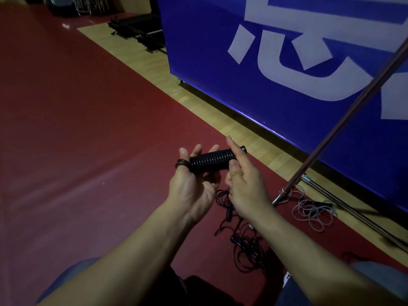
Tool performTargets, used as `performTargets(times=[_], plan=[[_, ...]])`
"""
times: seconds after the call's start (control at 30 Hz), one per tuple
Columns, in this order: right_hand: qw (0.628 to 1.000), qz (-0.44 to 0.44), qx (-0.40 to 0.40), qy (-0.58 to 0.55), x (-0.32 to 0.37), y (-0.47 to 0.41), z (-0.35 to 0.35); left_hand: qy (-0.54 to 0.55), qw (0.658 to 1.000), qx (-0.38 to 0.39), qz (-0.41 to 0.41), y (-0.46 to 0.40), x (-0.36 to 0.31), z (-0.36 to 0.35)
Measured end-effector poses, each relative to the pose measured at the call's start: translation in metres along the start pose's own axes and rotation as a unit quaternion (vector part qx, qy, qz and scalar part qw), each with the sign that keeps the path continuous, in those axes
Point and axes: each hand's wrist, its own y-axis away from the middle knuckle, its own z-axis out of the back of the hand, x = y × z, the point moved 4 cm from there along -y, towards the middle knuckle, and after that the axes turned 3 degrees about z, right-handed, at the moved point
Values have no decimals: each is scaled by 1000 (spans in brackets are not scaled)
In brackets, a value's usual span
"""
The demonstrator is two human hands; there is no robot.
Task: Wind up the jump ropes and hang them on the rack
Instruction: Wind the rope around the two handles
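A black jump rope (212, 161) is wound in tight coils around its handles, forming a short thick bundle held level at mid-frame. My left hand (191, 184) cradles the bundle from below, and a few turns of cord loop around its thumb. My right hand (240, 182) grips the bundle's right end, with the index finger raised and the handle tip poking out past it. More black ropes (247, 246) lie tangled on the red floor below my hands. A pale rope (313, 212) lies in loose loops by the foot of the rack pole (344, 120).
A large blue banner board (287, 62) with white characters stands along the right. A strip of wooden floor (154, 69) runs beside it. Dark equipment (136, 27) lies at the far end. My knees show at the bottom edge.
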Motion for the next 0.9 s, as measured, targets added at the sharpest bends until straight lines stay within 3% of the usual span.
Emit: performTargets(times=[0.13, 0.27, 0.33, 0.4, 0.5, 0.6, 0.77, 0.9], plan=[[1000, 5, -17, 11, 11, 6, 5, 15, 1000, 26, 0, 0, 2, -6], [995, -27, -99, -14, 4, 10, 6, 70, 997, 12, -22, -3, -4, -10], [995, -64, -71, 25, -4, 7, 3, 78, 996, 4, -31, -5, -9, -9], [994, -99, 11, 48, -11, 6, -3, 81, 996, 1, -37, -7, -13, -8], [987, -143, 79, 10, -11, 5, -8, 72, 997, 8, -28, -6, -18, -9], [993, -104, 45, -30, -8, 4, -3, 82, 996, 21, -10, -5, -22, -12], [989, 27, 80, 123, -2, 7, -5, 98, 995, 6, -1, -2, -38, -12], [966, -9, 152, 210, -14, -3, 7, -57, 997, 16, 57, 5, -36, -4]])
